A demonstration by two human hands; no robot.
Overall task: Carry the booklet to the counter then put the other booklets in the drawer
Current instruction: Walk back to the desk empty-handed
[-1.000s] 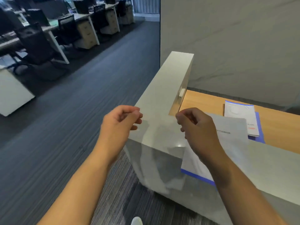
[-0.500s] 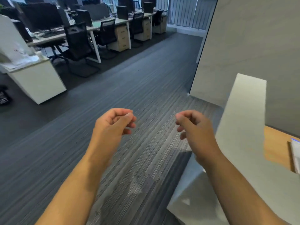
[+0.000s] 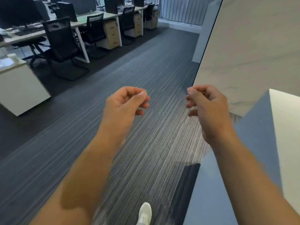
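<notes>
Both empty, left hand (image 3: 125,104) and right hand (image 3: 207,106) hover, fingers loosely curled, beside the pale stone-look counter (image 3: 286,127); likely heading to fetch the other booklets, none visible.

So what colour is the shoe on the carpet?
White: the shoe is clearest at the bottom of the head view.

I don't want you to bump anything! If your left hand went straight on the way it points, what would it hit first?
Nothing close. The left hand points along the open carpet aisle; the way looks free, though depth is hard to judge.
</notes>
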